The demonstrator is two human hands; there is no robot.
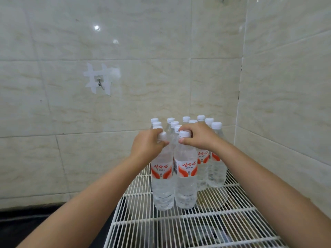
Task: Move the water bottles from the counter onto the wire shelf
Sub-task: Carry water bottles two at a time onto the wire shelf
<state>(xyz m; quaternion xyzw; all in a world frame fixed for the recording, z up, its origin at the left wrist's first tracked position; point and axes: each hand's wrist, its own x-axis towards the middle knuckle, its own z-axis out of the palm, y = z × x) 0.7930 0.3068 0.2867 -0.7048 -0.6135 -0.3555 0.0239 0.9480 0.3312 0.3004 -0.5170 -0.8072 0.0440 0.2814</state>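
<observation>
Several clear water bottles with white caps and red-and-white labels stand upright in rows on the white wire shelf (pixel 206 222), packed toward the tiled corner. My left hand (pixel 146 145) grips the neck of the front left bottle (pixel 162 178). Around the neck of the front right bottle (pixel 186 176), just under its cap, my right hand (pixel 198 136) is closed. Both front bottles rest with their bases on the shelf wires, side by side and touching. The rear bottles (pixel 215 169) are partly hidden behind my hands.
Glossy beige tiled walls close the space at the back and right. A taped-on wall hook (pixel 100 81) sits on the back wall to the left. A dark counter (pixel 44 224) lies below left of the shelf. Bare shelf wires extend toward me.
</observation>
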